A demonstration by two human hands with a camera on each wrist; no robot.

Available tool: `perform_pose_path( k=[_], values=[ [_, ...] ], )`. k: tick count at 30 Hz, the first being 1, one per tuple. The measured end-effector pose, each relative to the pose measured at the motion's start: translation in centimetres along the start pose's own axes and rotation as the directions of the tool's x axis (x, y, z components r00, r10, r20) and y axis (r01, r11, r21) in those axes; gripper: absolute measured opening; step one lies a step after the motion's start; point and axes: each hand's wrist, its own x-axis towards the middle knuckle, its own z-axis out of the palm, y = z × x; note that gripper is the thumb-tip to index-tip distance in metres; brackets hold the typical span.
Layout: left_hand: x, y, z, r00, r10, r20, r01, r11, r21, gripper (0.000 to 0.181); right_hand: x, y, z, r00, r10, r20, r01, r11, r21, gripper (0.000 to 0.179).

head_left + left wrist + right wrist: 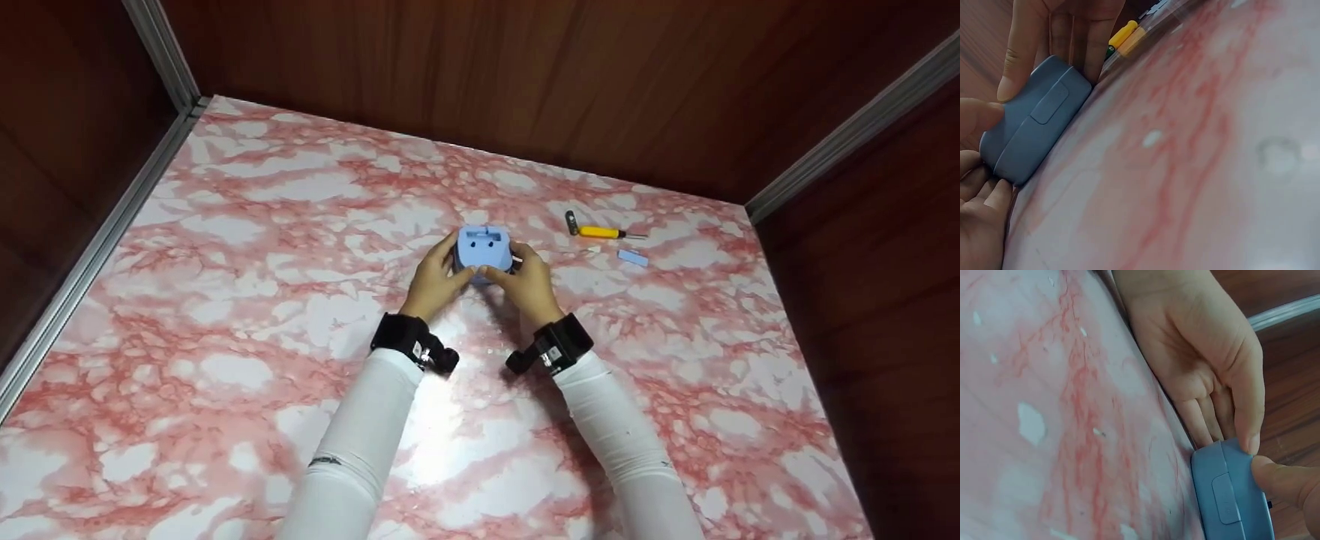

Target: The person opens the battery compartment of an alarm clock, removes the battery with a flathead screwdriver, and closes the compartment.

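Note:
Between both hands sits a light blue rounded plastic box, close over the marbled tabletop. Its upper face has two small dark holes and an open rectangular recess near the far edge. My left hand grips its left side, thumb on the top near the close edge. On the opposite side my right hand holds it the same way, and the two thumb tips nearly meet. A rounded tab outline marks the near side wall of the box in the left wrist view. The underside is hidden.
Right of the hands lie a yellow-handled screwdriver, a small dark cylinder like a battery and a small blue rectangular piece. Dark wood panels enclose the red-and-white tabletop, with metal rails at the corners.

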Motion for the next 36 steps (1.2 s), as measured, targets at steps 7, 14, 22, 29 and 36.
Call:
perform_pose_path(
  k=[7, 14, 22, 29, 36],
  values=[
    [0.2, -0.1, 0.2, 0.999, 0.01, -0.034, -0.007, 0.995, 0.101, 0.084, -0.5, -0.2, 0.2, 0.999, 0.054, -0.001, -0.053, 0.994, 0.1, 0.069],
    [-0.1, 0.0, 0.2, 0.998, -0.011, -0.069, 0.024, 0.982, 0.186, 0.087, -0.7, -0.2, 0.4, 0.997, 0.076, -0.004, -0.075, 0.99, 0.12, 0.066],
    [-0.4, 0.3, 0.2, 0.997, -0.032, -0.071, 0.046, 0.976, 0.213, 0.088, -0.7, -0.1, 0.1, 0.999, 0.032, -0.028, -0.03, 0.998, 0.046, 0.061],
    [-0.3, 0.2, 0.3, 0.996, -0.041, -0.083, 0.056, 0.981, 0.187, 0.089, -0.6, 0.0, -0.3, 0.998, 0.062, -0.014, -0.06, 0.994, 0.095, 0.06],
    [-0.1, 0.1, 0.3, 0.995, -0.051, -0.089, 0.065, 0.985, 0.162, 0.09, -0.9, 0.3, -1.0, 0.992, 0.124, 0.018, -0.124, 0.945, 0.301, 0.054]
  ],
)
